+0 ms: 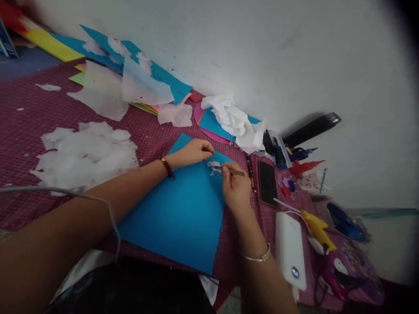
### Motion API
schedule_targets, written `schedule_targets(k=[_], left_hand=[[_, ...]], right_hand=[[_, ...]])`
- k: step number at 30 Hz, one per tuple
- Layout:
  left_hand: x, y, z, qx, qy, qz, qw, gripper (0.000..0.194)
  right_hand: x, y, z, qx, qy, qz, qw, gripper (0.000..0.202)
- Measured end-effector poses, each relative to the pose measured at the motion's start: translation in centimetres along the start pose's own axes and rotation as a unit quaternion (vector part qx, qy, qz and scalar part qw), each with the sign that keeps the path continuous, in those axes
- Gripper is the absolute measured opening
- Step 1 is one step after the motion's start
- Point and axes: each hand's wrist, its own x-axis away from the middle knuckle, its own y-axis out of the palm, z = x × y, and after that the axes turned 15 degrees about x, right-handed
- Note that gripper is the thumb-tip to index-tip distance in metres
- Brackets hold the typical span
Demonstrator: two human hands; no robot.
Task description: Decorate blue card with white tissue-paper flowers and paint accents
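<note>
A blue sheet of paper point(176, 213) lies on the checked red cloth in front of me. Small torn white paper bits point(214, 166) sit near its far right corner. My right hand point(236, 189) grips a thin brown stick-like tool point(235, 171), its tip at the white bits; the tool's exact kind is unclear. Just left of the bits, my left hand point(193, 153) hovers over the sheet's far edge with thumb and fingertips pinched together. Whatever lies between those fingertips, if anything, is too small to make out.
White paper pieces point(88, 152) are heaped at left. Crumpled white tissue point(232, 120) and coloured sheets rest along the wall. At right are a phone point(267, 183), a white power bank point(290, 248) and a yellow glue gun point(317, 229). A grey cable point(65, 190) crosses my left arm.
</note>
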Motion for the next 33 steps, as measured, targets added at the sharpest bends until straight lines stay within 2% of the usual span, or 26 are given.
schedule_targets(k=[6,9,11,15,17,23,27,29,30,33], left_hand=[[-0.1,-0.3,-0.7,-0.004,0.014,0.001,1.000,0.009],[-0.2,-0.3,-0.8,-0.008,0.014,-0.004,1.000,0.012],[-0.2,-0.2,-0.8,-0.011,0.009,0.000,1.000,0.012],[-0.1,-0.1,-0.5,-0.010,-0.009,0.009,1.000,0.010],[-0.2,-0.2,-0.5,-0.007,-0.011,0.006,1.000,0.010],[0.5,0.1,0.6,-0.001,-0.017,0.003,1.000,0.011],[2.2,0.6,2.5,-0.072,0.001,-0.035,0.997,0.019],[3.1,-0.3,3.7,-0.117,-0.001,-0.063,0.991,0.018],[3.6,-1.3,4.4,-0.142,-0.004,-0.077,0.987,0.017],[4.7,-6.4,6.7,-0.211,-0.014,-0.097,0.973,0.012]], right_hand=[[0.1,-0.2,-0.2,0.044,-0.075,-0.024,0.996,0.026],[0.2,-0.8,-0.1,0.028,-0.090,-0.046,0.995,0.024],[0.2,-1.3,0.0,-0.009,-0.060,-0.041,0.997,0.023],[0.4,-1.8,0.4,-0.090,0.052,0.022,0.994,0.024],[0.4,-1.6,0.7,-0.122,0.086,0.046,0.988,0.024],[0.3,-1.0,1.3,-0.166,0.135,0.083,0.973,0.026],[0.2,-1.1,1.4,-0.154,0.132,0.098,0.974,0.024],[0.2,-1.3,1.2,-0.160,0.132,0.097,0.974,0.023],[0.2,-1.3,1.1,-0.163,0.133,0.093,0.973,0.023],[0.2,-1.3,1.0,-0.174,0.140,0.081,0.971,0.026]])
